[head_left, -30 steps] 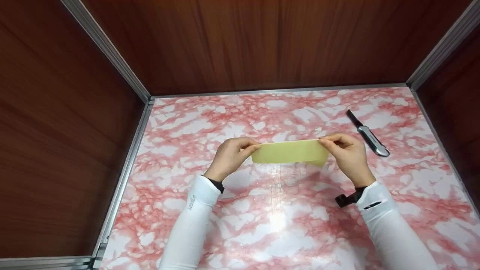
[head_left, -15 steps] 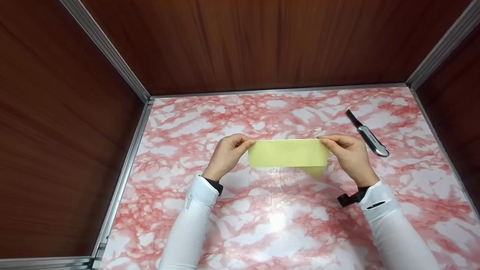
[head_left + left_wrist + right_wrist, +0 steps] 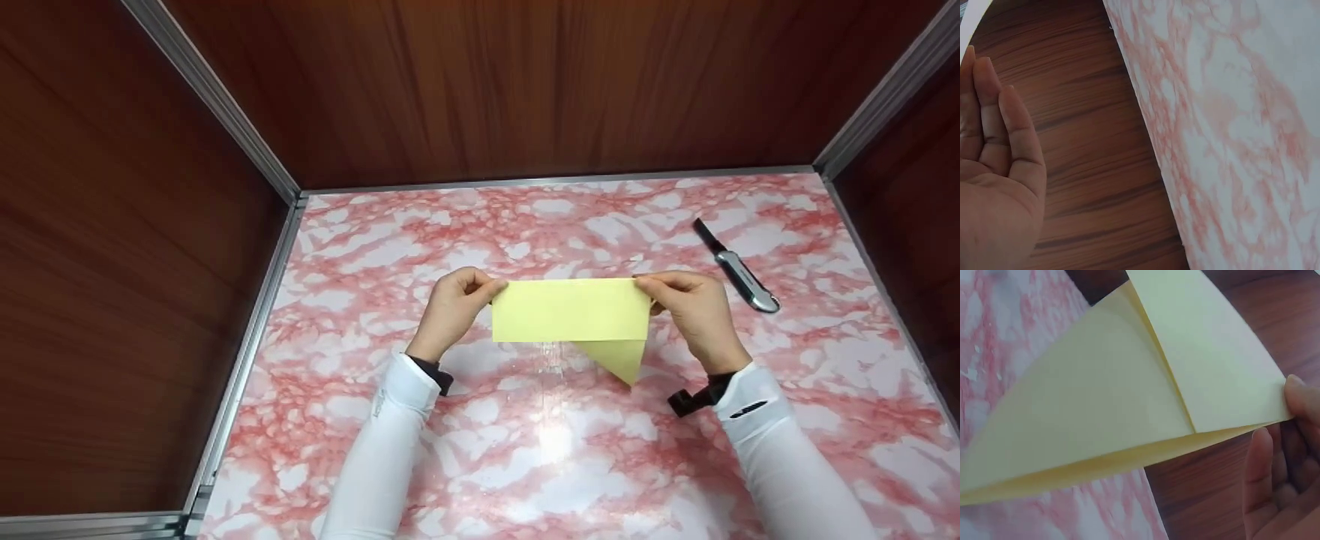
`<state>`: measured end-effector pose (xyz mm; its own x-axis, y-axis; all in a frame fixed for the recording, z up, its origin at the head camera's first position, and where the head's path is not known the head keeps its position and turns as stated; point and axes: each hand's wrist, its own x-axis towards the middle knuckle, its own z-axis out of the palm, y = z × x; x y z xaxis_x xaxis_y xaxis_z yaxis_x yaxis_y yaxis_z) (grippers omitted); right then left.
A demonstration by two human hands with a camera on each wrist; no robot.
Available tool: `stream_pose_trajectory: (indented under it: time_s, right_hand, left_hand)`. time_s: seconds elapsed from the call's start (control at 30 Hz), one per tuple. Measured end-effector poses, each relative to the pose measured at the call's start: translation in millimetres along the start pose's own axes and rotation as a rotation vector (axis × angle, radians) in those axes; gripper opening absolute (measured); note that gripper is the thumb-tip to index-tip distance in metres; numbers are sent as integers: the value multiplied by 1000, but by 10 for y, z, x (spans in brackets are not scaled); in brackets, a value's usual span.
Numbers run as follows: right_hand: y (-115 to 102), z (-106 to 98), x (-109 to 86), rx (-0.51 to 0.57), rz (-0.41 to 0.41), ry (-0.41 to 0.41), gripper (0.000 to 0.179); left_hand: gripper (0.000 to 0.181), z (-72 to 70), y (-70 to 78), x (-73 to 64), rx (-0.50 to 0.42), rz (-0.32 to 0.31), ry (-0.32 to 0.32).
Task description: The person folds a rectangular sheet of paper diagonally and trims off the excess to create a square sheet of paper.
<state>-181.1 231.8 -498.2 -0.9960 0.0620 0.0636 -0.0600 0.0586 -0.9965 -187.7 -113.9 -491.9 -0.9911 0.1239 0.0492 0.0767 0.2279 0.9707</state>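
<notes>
Paper (image 3: 568,310): one, pinched by left hand (image 3: 454,309) and right hand (image 3: 696,313). Knife (image 3: 739,275): one, shown in head view only.

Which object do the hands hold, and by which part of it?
The folded yellow paper, by its upper corners: left hand at one, right hand at the other.

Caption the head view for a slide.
Left hand and right hand pinch folded paper at its upper corners; a knife lies nearby.
</notes>
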Motion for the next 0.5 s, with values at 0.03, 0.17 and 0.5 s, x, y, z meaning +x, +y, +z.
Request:
stream_pose_trajectory:
  time_s: [0.03,0.17,0.5]
  right_hand:
    - [21,8,5,12,15,-6,31]
    - [137,25,8,31,99,-63,37]
    - [647,88,32,-117,292,-218,35]
  left_hand:
    - [28,12,-20,2,-13,-19,9]
    - [27,74,-147,19,-44,-119,35]
    - [30,234,-663,59,47,-296,49]
